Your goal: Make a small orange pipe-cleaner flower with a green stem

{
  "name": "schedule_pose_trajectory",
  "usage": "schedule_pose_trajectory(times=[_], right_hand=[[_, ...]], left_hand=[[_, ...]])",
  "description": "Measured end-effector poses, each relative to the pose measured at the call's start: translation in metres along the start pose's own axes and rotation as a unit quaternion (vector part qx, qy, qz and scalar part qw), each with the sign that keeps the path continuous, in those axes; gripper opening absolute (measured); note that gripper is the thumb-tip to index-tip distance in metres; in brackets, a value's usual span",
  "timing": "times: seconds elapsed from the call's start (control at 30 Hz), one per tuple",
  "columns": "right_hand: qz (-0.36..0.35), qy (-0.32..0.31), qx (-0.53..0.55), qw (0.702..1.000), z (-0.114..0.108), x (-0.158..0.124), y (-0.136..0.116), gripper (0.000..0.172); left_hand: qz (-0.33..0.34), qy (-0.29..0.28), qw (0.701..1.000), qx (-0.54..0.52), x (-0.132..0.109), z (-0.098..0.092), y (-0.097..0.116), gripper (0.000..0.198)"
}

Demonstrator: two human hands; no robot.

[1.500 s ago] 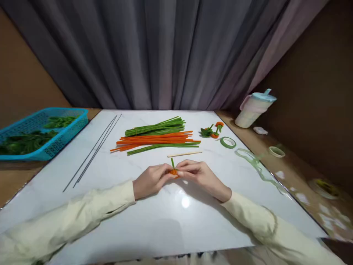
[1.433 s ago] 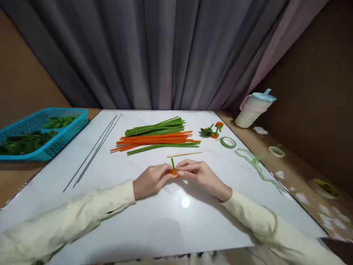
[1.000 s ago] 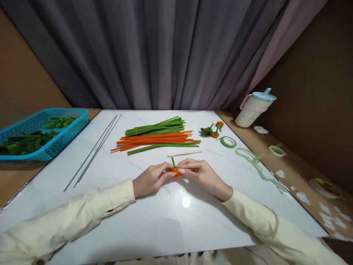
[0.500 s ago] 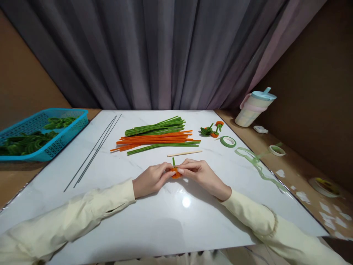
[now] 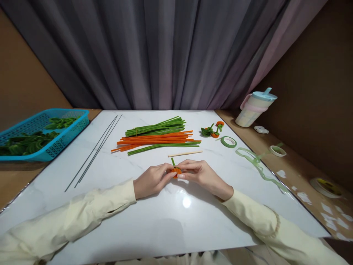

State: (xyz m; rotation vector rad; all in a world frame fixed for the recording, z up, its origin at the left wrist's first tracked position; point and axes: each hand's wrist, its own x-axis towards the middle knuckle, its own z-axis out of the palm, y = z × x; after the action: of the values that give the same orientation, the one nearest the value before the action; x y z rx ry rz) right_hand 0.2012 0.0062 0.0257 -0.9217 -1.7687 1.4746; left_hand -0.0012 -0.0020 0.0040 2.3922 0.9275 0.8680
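Note:
Between my two hands is a small orange pipe-cleaner pumpkin (image 5: 176, 170) with a green stem sticking up from its top. My left hand (image 5: 154, 179) pinches its left side with thumb and fingers. From the other side my right hand (image 5: 205, 177) grips it, thumb in front and fingers behind. Fingertips cover part of the orange piece. Just beyond the hands lies a thin wooden stick (image 5: 185, 154). Behind that are bundles of orange pipe cleaners (image 5: 157, 139) and green pipe cleaners (image 5: 157, 127).
Finished-looking orange and green pieces (image 5: 213, 130) sit at the back right, near a roll of green tape (image 5: 228, 142). A loose green strip (image 5: 259, 167) trails rightward. Thin wires (image 5: 96, 151) lie left, beside a blue basket (image 5: 52, 149). A tumbler (image 5: 255, 108) stands far right.
The green stem has tilted slightly to the left as the orange piece turned a little. My right thumb and fingers have shifted slightly; both hands stay in the same place.

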Motion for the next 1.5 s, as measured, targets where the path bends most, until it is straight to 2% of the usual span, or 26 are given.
schedule_pose_trajectory(times=[0.2,0.3,0.43,0.6,0.83,0.93,1.03,1.17,1.23,1.33,1.5], right_hand=[[-0.021,0.052,-0.089,0.994,0.004,-0.001,0.0,0.02],[-0.016,0.065,-0.101,0.993,0.003,0.0,0.003,0.021],[0.003,0.082,-0.075,0.994,0.003,0.001,0.006,0.024],[0.014,0.111,-0.012,0.994,0.006,0.001,0.007,0.023],[0.016,0.093,-0.029,0.995,0.004,0.0,0.01,0.019],[0.027,0.075,-0.019,0.997,0.003,0.001,0.01,0.019],[0.045,0.057,0.003,0.997,0.003,0.003,0.008,0.025],[0.006,0.05,-0.032,0.998,0.005,0.002,0.007,0.041],[-0.025,0.058,-0.086,0.994,0.006,0.001,0.007,0.042],[-0.054,0.069,-0.139,0.986,0.008,-0.001,0.007,0.033],[-0.064,0.07,-0.165,0.982,0.008,-0.003,0.008,0.026]], left_hand=[[0.002,-0.003,1.0,-0.004,0.001,0.0,0.0,0.018],[0.007,0.038,0.999,0.003,0.001,0.001,0.0,0.018],[0.039,0.075,0.996,0.01,0.002,0.001,0.001,0.017],[0.077,0.079,0.994,0.013,0.003,0.0,0.002,0.021],[0.096,0.056,0.994,-0.002,0.001,0.002,-0.004,0.024],[0.052,0.045,0.997,-0.042,0.003,0.001,-0.003,0.023],[-0.044,0.047,0.993,-0.102,0.007,-0.002,0.003,0.02],[-0.172,0.067,0.957,-0.225,0.012,-0.003,0.008,0.023],[-0.219,0.075,0.932,-0.278,0.014,-0.002,0.009,0.027],[-0.251,0.069,0.912,-0.316,0.015,-0.002,0.011,0.028],[-0.26,0.045,0.91,-0.319,0.015,-0.005,0.016,0.026]])
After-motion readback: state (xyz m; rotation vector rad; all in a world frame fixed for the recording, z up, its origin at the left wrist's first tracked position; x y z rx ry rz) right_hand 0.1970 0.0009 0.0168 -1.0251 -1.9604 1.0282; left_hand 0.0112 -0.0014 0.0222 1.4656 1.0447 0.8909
